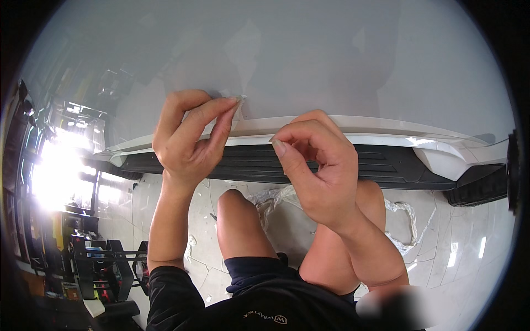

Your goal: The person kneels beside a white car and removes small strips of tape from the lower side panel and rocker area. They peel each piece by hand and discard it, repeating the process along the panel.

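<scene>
My left hand [190, 138] is up against the glossy grey car body panel [331, 60], just above its lower edge. Thumb and index finger pinch a small scrap of clear film [239, 109] there, which hangs down from the fingertips. To the right and slightly lower is my right hand [328, 168], in front of the pale sill. Its fingers are curled, and the thumb and index tips meet; anything between them is too small to make out.
Below the panel runs a black ribbed running board [265, 163], with a tyre [477, 187] at the far right. Crumpled strips of clear film [406, 223] lie on the tiled floor. A black rack-like frame [107, 270] stands lower left, near a bright opening.
</scene>
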A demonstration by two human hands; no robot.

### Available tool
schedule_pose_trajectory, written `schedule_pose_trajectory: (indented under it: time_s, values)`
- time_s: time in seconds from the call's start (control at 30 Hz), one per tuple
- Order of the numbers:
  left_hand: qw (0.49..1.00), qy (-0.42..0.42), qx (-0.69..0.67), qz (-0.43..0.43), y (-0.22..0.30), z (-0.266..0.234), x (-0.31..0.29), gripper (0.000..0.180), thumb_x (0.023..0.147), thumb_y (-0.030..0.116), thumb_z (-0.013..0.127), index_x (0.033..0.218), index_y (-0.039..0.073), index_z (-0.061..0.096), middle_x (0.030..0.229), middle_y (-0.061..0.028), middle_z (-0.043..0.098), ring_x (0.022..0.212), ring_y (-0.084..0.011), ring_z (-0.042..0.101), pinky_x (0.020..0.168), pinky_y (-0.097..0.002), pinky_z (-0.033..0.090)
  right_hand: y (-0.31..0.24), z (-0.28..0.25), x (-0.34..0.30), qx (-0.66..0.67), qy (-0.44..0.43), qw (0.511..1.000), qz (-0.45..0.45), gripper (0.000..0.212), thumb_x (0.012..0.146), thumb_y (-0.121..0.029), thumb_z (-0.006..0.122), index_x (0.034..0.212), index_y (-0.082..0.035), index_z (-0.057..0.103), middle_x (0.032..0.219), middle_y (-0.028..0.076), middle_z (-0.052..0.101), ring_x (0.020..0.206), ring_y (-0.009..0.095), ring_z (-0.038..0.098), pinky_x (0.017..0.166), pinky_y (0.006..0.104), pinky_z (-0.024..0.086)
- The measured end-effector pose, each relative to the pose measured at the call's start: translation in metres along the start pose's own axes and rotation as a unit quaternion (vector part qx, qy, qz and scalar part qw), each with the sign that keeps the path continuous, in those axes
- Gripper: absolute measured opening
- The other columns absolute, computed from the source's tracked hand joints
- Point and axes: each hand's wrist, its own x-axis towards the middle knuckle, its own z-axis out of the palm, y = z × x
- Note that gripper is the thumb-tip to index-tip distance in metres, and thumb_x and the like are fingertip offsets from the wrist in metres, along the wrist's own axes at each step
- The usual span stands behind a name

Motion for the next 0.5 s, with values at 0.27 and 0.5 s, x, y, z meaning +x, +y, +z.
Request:
schedule_pose_trajectory:
  time_s: [0.27,0.5]
  values:
    - [0.998,0.063,-0.009,-0.017,-0.001,0.014,-0.01,0.025,0.07,-0.001,0.094,0.091,0.005,0.081,0.088,-0.0037,0.064,0.069,-0.0139,0.062,0.056,-0.0277,0.049,-0.001,0.003,0.0,-0.007,0.004,1.0,0.003,0.007,0.096,0.007,0.066,0.1,0.003,0.069,0.098,0.004,0.06,0.074,0.006,0.054,0.063,0.0205,0.044]
    - [0.985,0.167,0.002,-0.048,0.0,0.041,-0.029,0.024,0.07,-0.001,0.094,0.088,0.006,0.08,0.09,-0.0021,0.063,0.071,-0.0145,0.059,0.056,-0.0284,0.045,0.0,0.003,0.0,-0.025,0.008,1.0,-0.002,0.008,0.094,0.008,0.067,0.099,0.003,0.069,0.097,0.005,0.06,0.075,0.006,0.054,0.064,0.0206,0.045]
